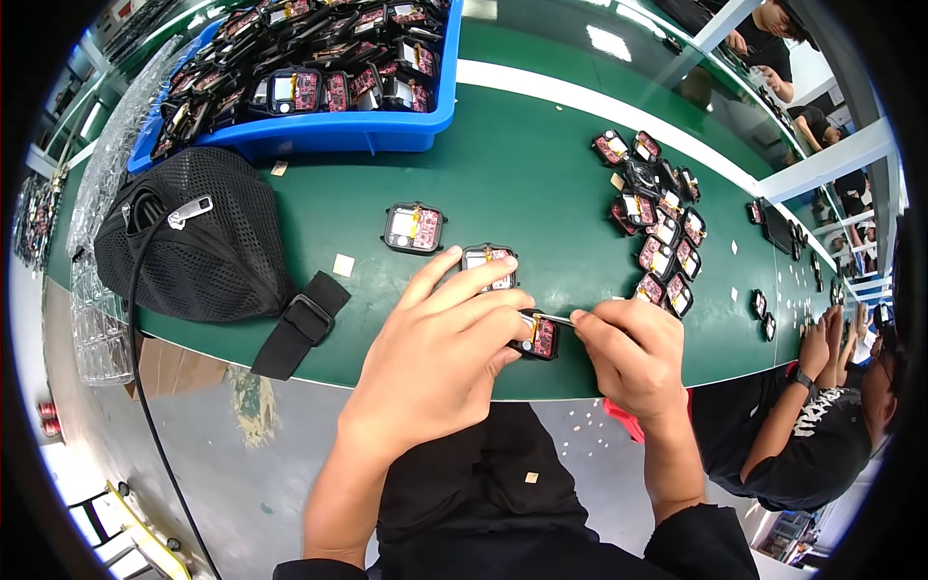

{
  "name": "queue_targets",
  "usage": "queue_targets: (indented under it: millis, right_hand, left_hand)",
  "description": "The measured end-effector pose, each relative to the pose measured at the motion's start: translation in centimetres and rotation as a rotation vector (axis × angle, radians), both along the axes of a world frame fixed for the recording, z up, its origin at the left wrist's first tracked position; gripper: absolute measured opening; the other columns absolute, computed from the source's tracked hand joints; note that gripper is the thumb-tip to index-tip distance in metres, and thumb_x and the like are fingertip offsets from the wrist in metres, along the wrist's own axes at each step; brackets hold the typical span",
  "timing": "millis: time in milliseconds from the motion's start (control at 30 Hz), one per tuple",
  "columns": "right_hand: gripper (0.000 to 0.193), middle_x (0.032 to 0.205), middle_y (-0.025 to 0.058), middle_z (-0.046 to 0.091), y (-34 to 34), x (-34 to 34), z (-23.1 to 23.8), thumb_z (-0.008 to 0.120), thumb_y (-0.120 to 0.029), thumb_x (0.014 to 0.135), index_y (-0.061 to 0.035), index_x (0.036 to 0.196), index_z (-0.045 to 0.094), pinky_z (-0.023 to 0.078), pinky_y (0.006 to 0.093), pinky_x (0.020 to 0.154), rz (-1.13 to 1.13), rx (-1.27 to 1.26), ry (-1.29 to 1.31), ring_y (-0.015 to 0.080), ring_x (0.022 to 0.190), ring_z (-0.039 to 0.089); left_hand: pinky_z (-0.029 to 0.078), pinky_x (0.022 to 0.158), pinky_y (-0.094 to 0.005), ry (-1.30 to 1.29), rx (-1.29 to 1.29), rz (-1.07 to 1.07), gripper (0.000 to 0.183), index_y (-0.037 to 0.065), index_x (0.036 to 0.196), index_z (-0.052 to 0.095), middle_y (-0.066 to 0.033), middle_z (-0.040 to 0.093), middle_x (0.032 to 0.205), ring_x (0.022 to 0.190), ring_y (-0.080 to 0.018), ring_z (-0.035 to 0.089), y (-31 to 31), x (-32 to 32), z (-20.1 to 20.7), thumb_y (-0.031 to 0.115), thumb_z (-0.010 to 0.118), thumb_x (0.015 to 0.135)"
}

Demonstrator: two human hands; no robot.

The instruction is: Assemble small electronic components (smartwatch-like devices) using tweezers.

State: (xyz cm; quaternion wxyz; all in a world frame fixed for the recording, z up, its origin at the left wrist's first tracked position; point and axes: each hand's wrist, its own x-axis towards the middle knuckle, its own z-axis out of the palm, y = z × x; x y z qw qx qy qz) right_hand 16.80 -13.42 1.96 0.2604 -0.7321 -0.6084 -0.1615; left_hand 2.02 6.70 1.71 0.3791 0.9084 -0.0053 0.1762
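At the table's near edge lies an open black watch-like case with a red circuit board inside. My left hand is closed on its left side with thumb and forefinger, while the other fingers stretch over a second open case just behind. Between the fingertips of my right hand is a thin metal tool, its tip reaching the upper edge of the near case. My left fingers partly hide both cases. A third open case, with a pale part and red board showing, lies farther left.
A blue bin heaped with similar cases stands at the back left. Before it sit a black mesh bag and a black strap with buckle. More cases cluster to the right. A co-worker sits at the far right.
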Motion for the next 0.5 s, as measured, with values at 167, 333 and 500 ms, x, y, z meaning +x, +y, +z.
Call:
queue_targets:
  millis: [167,333,500]
  right_hand:
    - [0.025,0.087,0.0053,0.067,-0.11,-0.19,-0.06,0.077,0.000,0.070,-0.0028,0.095,0.078,0.050,0.0348,0.056,-0.017,0.009,0.015,0.0211,0.068,0.065]
    - [0.024,0.086,0.0056,0.066,0.04,0.01,-0.07,0.078,0.000,0.071,-0.0022,0.095,0.078,0.049,0.0347,0.055,0.007,0.024,0.033,0.0211,0.067,0.064]
    - [0.021,0.086,0.0059,0.066,0.09,0.13,-0.01,0.078,0.000,0.075,-0.0022,0.096,0.077,0.048,0.0344,0.055,0.011,-0.002,0.066,0.0208,0.066,0.064]
  left_hand:
    - [0.037,0.121,-0.0576,0.015,0.003,0.001,0.024,0.012,0.095,0.072,-0.0012,0.076,0.122,0.137,-0.0310,0.060,0.12,-0.09,0.10,0.001,0.081,0.075]
    - [0.037,0.121,-0.0580,0.014,0.002,0.005,0.024,0.011,0.094,0.072,-0.0015,0.076,0.122,0.137,-0.0312,0.060,0.11,-0.09,0.17,0.002,0.081,0.074]
    - [0.037,0.121,-0.0585,-0.002,-0.016,0.008,0.024,0.011,0.094,0.072,-0.0023,0.076,0.121,0.136,-0.0319,0.060,0.03,-0.05,0.09,0.002,0.081,0.074]
